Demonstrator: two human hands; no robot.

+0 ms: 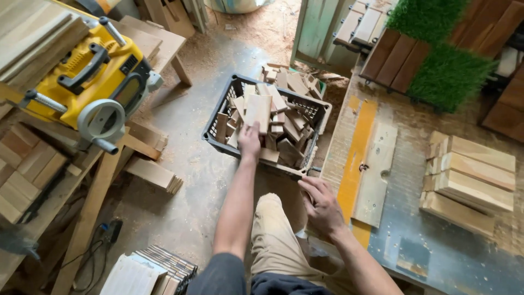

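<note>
The left hand (249,141) grips a pale wooden block (258,112), holding it upright over the black plastic crate (218,116) full of wood offcuts on the floor. The right hand (322,205) rests with fingers loosely curled at the crate's near corner, beside the surface (436,251) carrying stacked boards (472,183). A yellow planer (95,76) stands to the left.

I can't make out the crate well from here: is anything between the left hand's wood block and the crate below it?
Nothing visible. The left hand holds the pale block directly over the dark crate, whose open top is piled with offcuts. The right hand rests off to the side at the workbench edge.
</note>
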